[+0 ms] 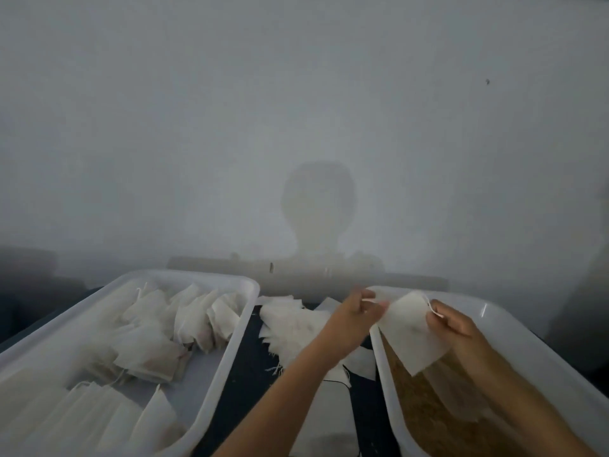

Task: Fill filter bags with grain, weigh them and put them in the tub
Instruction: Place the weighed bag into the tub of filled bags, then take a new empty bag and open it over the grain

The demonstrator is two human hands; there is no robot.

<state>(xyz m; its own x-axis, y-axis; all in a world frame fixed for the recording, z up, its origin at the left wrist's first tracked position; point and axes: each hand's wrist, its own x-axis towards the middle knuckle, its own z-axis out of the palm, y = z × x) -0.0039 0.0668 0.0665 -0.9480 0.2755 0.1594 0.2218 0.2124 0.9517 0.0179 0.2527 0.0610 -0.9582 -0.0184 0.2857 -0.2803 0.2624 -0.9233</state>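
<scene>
Hands (349,311) pinch a filter bag (412,334) over seemingly grain-filled tub (527,341), loose bags (293,328) beside.

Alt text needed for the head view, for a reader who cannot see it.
Both hands, left hand and right hand, hold a white filter bag by its strings above the grain tub. A second tub of bags sits left, loose empty bags between.

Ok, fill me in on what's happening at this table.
A person is holding one filter bag above the grain tub on the right. The left hand and right hand each pinch a drawstring at its top corners. The left tub already holds many bags, and loose empty bags lie between the tubs.
</scene>
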